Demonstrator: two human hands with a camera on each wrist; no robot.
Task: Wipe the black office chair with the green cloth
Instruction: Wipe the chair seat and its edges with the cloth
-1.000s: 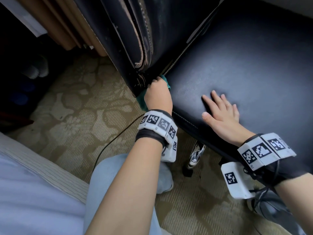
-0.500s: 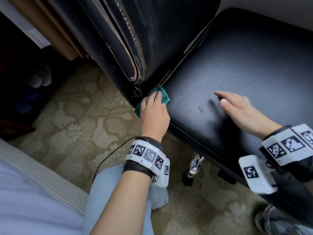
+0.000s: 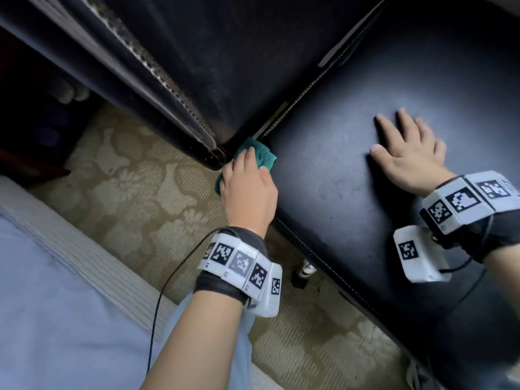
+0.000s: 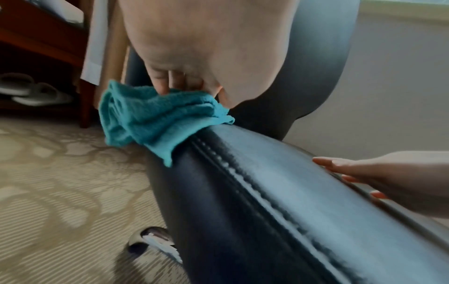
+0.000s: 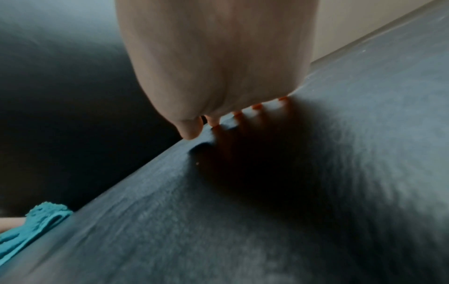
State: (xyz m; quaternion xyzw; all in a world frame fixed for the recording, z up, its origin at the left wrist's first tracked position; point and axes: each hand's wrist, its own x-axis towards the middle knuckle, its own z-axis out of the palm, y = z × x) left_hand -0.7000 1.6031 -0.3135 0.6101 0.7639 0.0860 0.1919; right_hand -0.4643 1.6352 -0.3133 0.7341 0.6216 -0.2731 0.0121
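The black office chair's seat (image 3: 351, 170) fills the right of the head view, its worn backrest (image 3: 213, 68) rising at the upper left. My left hand (image 3: 247, 178) grips the bunched green cloth (image 3: 263, 156) at the seat's back corner, where seat meets backrest. In the left wrist view the green cloth (image 4: 150, 119) hangs over the stitched seat edge (image 4: 255, 182) below my fingers. My right hand (image 3: 408, 153) lies flat on the seat with its fingers spread and holds nothing. In the right wrist view its fingertips (image 5: 238, 115) press the seat (image 5: 267, 211), and the green cloth (image 5: 31, 226) shows at the lower left.
Patterned beige carpet (image 3: 135, 192) lies under the chair. A chrome chair leg with a caster (image 3: 305, 270) shows below the seat edge. Slippers (image 4: 31, 92) sit under dark wooden furniture (image 4: 43, 38) at the left. A black cable (image 3: 168, 282) runs from my left wrist.
My right hand lifted off the seat, shifted right and now lies flat again with fingers spread. My left hand stays with the cloth at the seat's back corner.
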